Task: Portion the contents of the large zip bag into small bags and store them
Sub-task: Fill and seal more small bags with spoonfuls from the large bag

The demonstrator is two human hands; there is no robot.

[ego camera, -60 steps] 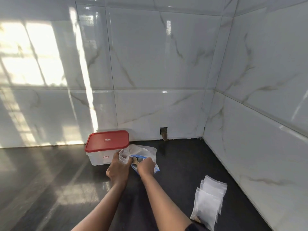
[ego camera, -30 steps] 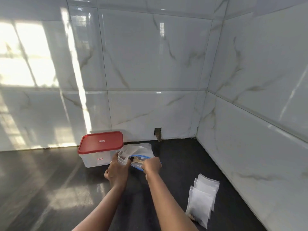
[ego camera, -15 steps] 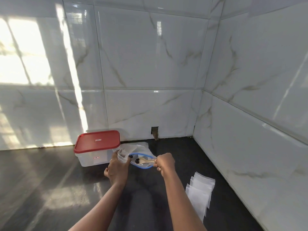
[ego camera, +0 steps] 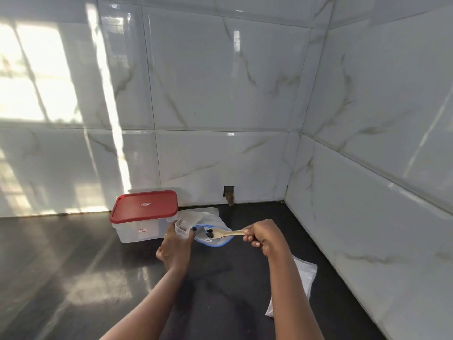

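The right hand gripped a spoon carrying dark pieces over the large zip bag on the counter. The left hand pinched a small bag open just beside it. Next, the spoonful likely needed tipping in.

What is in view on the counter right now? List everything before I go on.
box: one, clear with a red lid, by the back wall, left of the hands
large zip bag: one, clear with a blue edge, on the counter under the spoon
small bag: one, clear, held beside the box
spoon: one, pale wood, bowl over the large zip bag
dark pieces: a few, black, at the spoon's bowl; exact count unclear
spare bags: a pile, clear, on the counter at the right, partly behind the right forearm
counter: one, dark
wall tiles: pale, marbled, behind and to the right
left hand: holds the small bag
right hand: grips the spoon's handle
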